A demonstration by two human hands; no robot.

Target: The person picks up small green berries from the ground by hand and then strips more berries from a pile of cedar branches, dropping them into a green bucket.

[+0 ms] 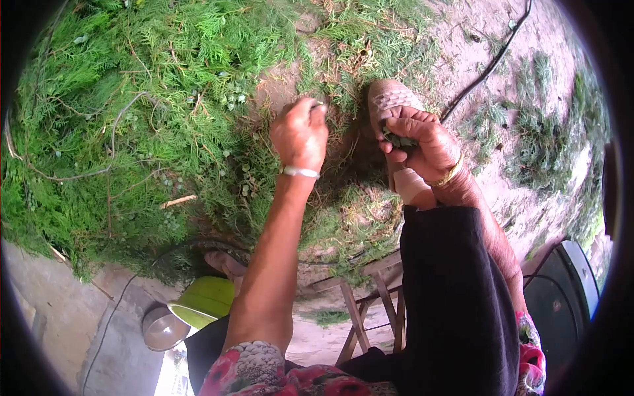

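My left hand (301, 134), with a white bracelet at the wrist, is closed in a pinch above the greenery. Something tiny and pale green shows at its fingertips, too small to name. My right hand (428, 146), wearing a yellow bangle, curls around a dark green clump (399, 140); its single pieces are hard to make out. That hand is in front of my shoe (393, 96). Under and left of my left hand spreads a thick heap of feathery conifer branches (178, 99), with small pale green cones (236, 99) among the leaves.
A lime green basin (205, 298) and a metal bowl (163, 328) stand at lower left. Below me are the legs of a wooden stool (356, 317). A black cable (489, 66) crosses the ground at upper right, near scattered sprigs (541, 152). A dark container (561, 290) stands at lower right.
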